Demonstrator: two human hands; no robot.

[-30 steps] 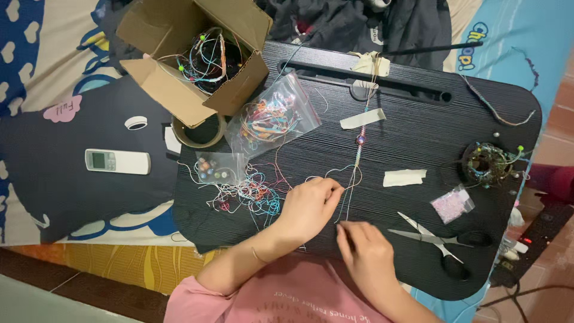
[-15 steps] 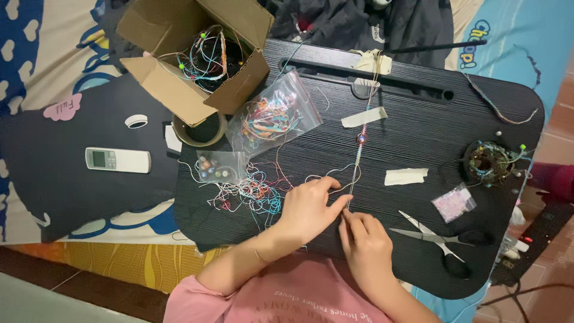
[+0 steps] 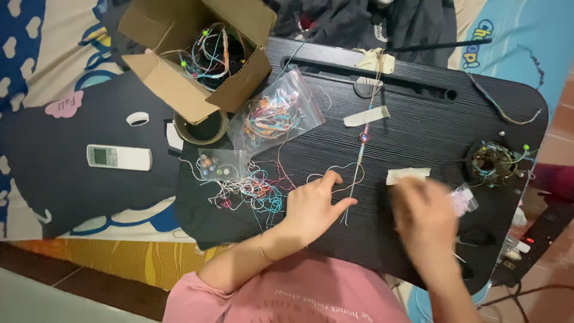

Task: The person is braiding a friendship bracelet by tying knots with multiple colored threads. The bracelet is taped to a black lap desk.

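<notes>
**Left hand on thread strands, right hand blurred**

Left hand (image 3: 312,206) rests on black table (image 3: 418,119), fingers pinched together on loose ends of taped beaded cord (image 3: 360,157). Right hand (image 3: 426,222) hovers near white tape strip (image 3: 407,175); motion-blurred, grip cannot be told. Tangled threads (image 3: 251,190) lie left.

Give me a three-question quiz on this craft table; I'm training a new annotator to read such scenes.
1. True or false: the left hand rests on the strands of the taped-down thread bracelet.
2. What lies inside the cardboard box? A) scissors B) coloured threads C) a remote control
3. Which hand is blurred by motion?

Key
1. True.
2. B.
3. The right hand, above the right part of the black lap table.
</notes>
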